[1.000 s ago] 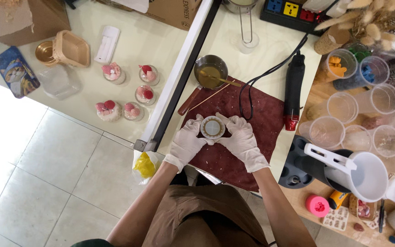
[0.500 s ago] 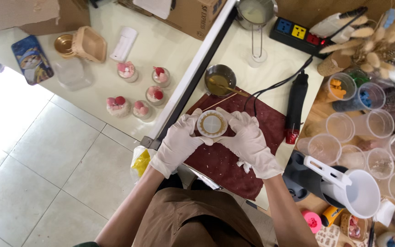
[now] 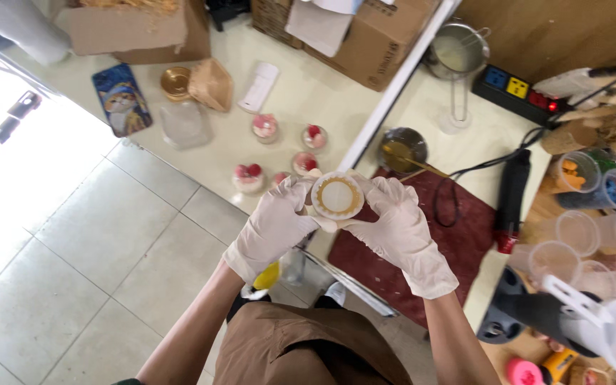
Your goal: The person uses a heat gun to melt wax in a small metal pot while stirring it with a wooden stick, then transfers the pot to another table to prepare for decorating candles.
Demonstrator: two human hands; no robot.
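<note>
The small round cup with a gold-rimmed white top (image 3: pixel 337 196) sits pinched between both gloved hands — left hand (image 3: pixel 274 227) closed on its left side, right hand (image 3: pixel 397 229) on its right — face up, equally near each, raised above the dark red mat (image 3: pixel 458 235).

Pale worktable (image 3: pixel 465 153), dark red mat (image 3: pixel 458 228), small metal pot (image 3: pixel 402 148), black power strip (image 3: pixel 518 89), clear cups (image 3: pixel 579 235)
</note>
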